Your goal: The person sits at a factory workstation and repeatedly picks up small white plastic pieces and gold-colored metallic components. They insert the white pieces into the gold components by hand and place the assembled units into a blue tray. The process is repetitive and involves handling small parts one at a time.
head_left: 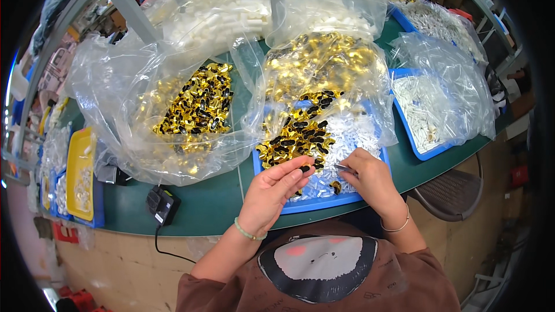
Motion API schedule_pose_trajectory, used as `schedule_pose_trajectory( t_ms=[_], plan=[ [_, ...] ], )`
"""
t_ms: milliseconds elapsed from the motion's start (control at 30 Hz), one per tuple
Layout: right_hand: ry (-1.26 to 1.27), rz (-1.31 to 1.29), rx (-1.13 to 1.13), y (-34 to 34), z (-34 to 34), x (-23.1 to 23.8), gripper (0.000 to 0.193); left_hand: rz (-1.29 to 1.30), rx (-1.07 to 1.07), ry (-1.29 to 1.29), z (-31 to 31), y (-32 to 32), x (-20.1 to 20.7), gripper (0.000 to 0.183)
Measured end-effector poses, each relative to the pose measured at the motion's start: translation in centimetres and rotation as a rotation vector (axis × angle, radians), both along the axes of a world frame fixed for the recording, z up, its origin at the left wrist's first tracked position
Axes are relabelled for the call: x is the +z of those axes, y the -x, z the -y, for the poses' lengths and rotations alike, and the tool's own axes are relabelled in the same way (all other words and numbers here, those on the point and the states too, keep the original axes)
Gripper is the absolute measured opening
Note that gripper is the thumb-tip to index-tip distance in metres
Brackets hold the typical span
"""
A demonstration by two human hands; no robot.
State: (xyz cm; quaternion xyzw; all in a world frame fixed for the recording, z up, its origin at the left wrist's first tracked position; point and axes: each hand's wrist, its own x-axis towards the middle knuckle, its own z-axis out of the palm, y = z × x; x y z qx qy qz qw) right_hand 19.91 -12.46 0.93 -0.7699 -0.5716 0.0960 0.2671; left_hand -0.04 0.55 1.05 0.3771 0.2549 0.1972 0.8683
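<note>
My left hand point(270, 189) pinches a small black-and-gold part point(304, 169) between thumb and fingertips, above the near left of a blue tray point(324, 204). My right hand point(374, 180) is closed on a thin metal tool that looks like tweezers point(345, 169), its tip pointing left toward the held part. Below both hands the tray holds small white pieces point(359, 133) on the right. Shiny gold parts with black centres point(296, 138) are heaped on its left. One loose gold part point(335, 187) lies on the white pieces near the front rim.
Clear plastic bags of gold parts point(199, 104) and white tubes point(225, 20) cover the table's left and back. A blue tray of white pieces point(419, 110) stands at right. At left are a yellow tray point(81, 173) and a black corded box point(163, 204). Grey metal posts point(124, 3) rise in front.
</note>
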Motion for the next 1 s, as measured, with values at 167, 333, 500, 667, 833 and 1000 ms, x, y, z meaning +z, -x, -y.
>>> schedule_pose_trajectory(
  t_ms=[167, 333, 500, 667, 833, 1000],
  plan=[
    [-0.019, -0.002, 0.034, -0.4, 0.0, -0.1, 0.015, -0.047, -0.04, -0.026, -0.1, 0.1, 0.1, 0.035],
    [-0.085, -0.145, -0.041, -0.5, 0.0, 0.1, 0.012, 0.028, -0.075, -0.012, 0.0, 0.1, 0.3, 0.036],
    [-0.187, -0.405, 0.021, 1.3, -0.6, 3.3, 0.01, -0.015, -0.098, -0.122, 0.2, -0.1, 0.0, 0.037],
    [-0.192, -0.462, 0.09, 3.1, -1.4, 3.4, 0.011, 0.024, -0.057, -0.166, 0.9, -0.7, -1.3, 0.04],
    [-0.222, -0.389, 0.081, 3.7, -1.8, 2.5, 0.013, 0.058, -0.093, -0.11, 0.9, -0.6, -1.4, 0.04],
    [-0.276, -0.26, 0.044, 3.5, -1.7, 2.5, 0.015, -0.022, -0.014, -0.216, 0.7, -0.6, -0.9, 0.039]
  ],
)
